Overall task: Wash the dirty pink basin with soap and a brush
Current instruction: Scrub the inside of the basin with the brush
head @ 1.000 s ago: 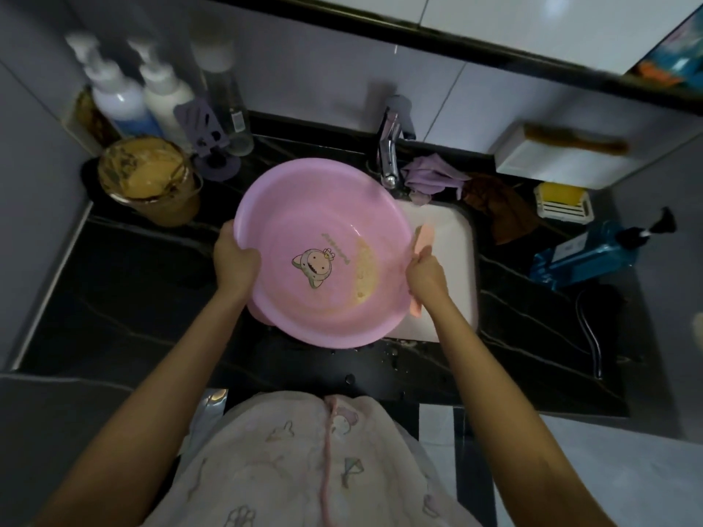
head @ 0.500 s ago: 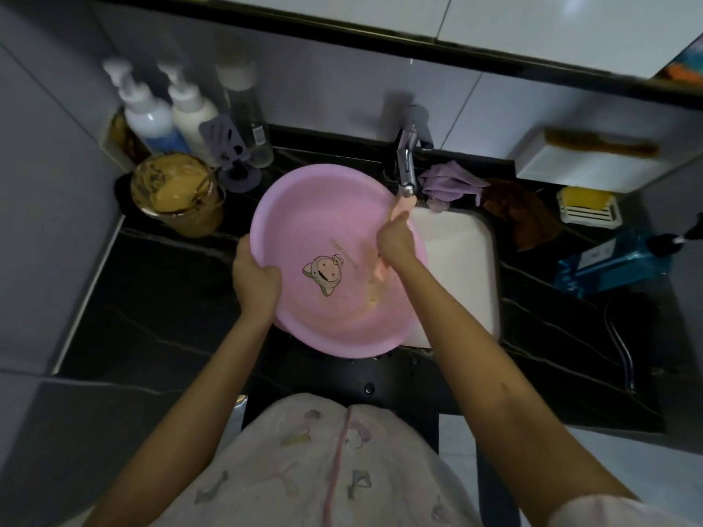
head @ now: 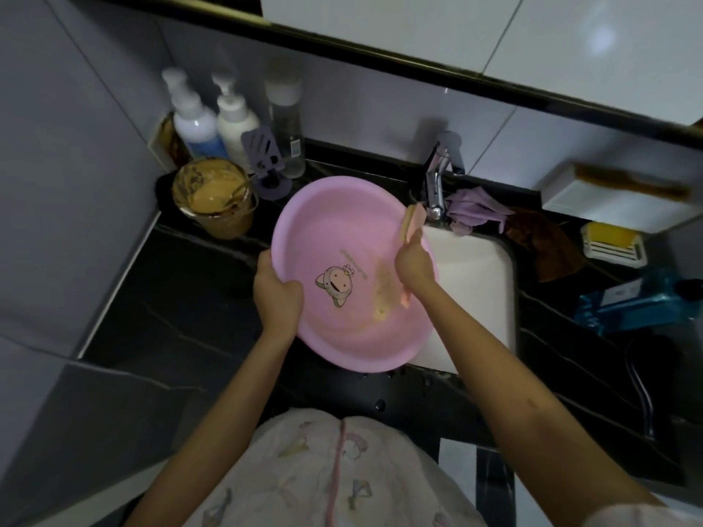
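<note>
So the pink basin [head: 323,222] is propped at a tilt, partly over the white sink [head: 475,283] and partly over the dark counter [head: 182,298], open side facing up. The left hand [head: 275,294] has its fingers hooked over the rim on the near-left side, thumb inside, properly gripping it. The right hand [head: 414,266] is clenched round a pink brush [head: 412,220]. One end pokes out above the fingers, just beside the faucet [head: 437,176], and the other shows below them against the basin's inner wall. Right next to those right fingers there's a yellowish smear [head: 382,294] on the plastic, so I'd guess that's the spot getting scrubbed.

Handling-wise, it looks like thin, light plastic. It's stiff enough to hold its shape, but it'll probably flex and skate around under scrubbing pressure, more so once it's soapy. The rolled rim is the obvious place to grab. Gripping opposite the brush side, where the left fingers sit, makes sense because it braces against the push. Not fragile, I reckon. The brush seems rigid, so a full-fist grip suits it.
</note>
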Demonstrator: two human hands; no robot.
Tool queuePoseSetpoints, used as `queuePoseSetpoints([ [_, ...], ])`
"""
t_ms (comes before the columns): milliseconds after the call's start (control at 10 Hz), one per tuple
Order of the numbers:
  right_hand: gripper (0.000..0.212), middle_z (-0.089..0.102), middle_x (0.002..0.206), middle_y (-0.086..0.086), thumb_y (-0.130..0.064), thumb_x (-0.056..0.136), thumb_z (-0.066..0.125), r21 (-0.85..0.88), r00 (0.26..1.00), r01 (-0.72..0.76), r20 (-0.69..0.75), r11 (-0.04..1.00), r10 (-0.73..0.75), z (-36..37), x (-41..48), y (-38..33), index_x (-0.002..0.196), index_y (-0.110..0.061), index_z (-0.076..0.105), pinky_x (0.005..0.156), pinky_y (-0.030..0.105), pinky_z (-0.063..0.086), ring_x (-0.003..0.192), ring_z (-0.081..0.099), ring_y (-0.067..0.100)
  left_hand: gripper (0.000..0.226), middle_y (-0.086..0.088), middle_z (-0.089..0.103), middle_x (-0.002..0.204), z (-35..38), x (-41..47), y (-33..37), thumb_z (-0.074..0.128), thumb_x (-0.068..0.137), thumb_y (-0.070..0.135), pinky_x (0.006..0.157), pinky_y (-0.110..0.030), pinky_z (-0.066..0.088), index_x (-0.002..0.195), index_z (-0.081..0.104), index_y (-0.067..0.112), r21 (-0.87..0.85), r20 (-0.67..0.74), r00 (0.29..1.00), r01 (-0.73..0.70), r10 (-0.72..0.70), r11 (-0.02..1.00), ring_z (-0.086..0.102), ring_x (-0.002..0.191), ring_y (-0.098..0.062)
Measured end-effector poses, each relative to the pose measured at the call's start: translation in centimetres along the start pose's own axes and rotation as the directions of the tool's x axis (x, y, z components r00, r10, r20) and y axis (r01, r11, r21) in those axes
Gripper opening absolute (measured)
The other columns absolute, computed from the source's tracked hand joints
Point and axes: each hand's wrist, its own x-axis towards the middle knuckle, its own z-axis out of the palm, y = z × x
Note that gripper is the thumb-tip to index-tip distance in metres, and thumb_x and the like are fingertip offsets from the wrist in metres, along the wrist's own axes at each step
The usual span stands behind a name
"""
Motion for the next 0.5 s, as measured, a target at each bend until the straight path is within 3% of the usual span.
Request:
queuePoseSetpoints([
  [100,0.05,0.039,0.061,-0.002,-0.026,0.103,0.024,0.023,1.0,-0.004,-0.026,1.0,0.005,1.3,0.5,-1.7,0.151,-0.012,0.017,0.045,0.025,0.026,0.051,0.037,0.011,0.045,-0.002,0.059,0.096,0.0,0.1,0.1,0.046,0.074,-0.015,0.069,-0.025,0.051,0.109,0.053,0.012,0.019,0.001,1.0,-0.001,0.001,1.0,0.058,0.086,-0.017],
  [200,0.054,0.045,0.06,0.001,-0.027,0.103,0.022,0.037,0.974,0.208,0.081,0.977,-0.211,2.3,-0.4,-3.5,0.151,-0.02,0.0,0.043,0.028,0.026,0.05,0.042,0.015,0.045,-0.001,0.058,0.094,-0.1,-0.1,0.1,0.047,0.074,-0.014,0.069,-0.026,0.049,0.11,0.052,0.012,0.047,0.003,1.0,-0.015,0.015,0.999,0.057,0.087,-0.018],
  [300,0.047,0.047,0.072,-0.005,-0.025,0.103,0.028,-0.01,0.973,0.224,0.057,0.975,-0.223,0.5,1.0,-2.1,0.149,-0.019,0.02,0.048,0.021,0.027,0.056,0.04,0.004,0.043,0.002,0.056,0.093,0.0,-0.3,0.1,0.048,0.076,-0.013,0.066,-0.02,0.047,0.11,0.05,0.012,0.066,0.004,1.0,-0.024,0.024,0.998,0.056,0.085,-0.015],
  [400,0.051,0.041,0.068,-0.006,-0.023,0.103,0.024,-0.079,0.978,0.201,-0.033,0.976,-0.204,0.5,1.5,-1.6,0.152,-0.022,0.011,0.048,0.022,0.026,0.054,0.036,0.007,0.042,0.001,0.056,0.094,0.0,-0.4,0.0,0.047,0.076,-0.013,0.062,-0.014,0.044,0.11,0.05,0.011,0.073,0.003,0.999,-0.045,0.045,0.996,0.056,0.086,-0.015],
  [500,0.053,0.053,0.067,0.009,-0.026,0.103,0.024,-0.152,0.929,0.335,0.218,0.93,-0.299,2.3,-0.6,-1.0,0.152,-0.021,0.004,0.049,0.03,0.036,0.057,0.05,0.024,0.041,-0.004,0.057,0.097,0.0,-0.3,0.0,0.047,0.075,-0.013,0.061,-0.013,0.042,0.11,0.05,0.009,0.081,0.01,0.999,-0.05,0.05,0.995,0.056,0.089,-0.018],
])
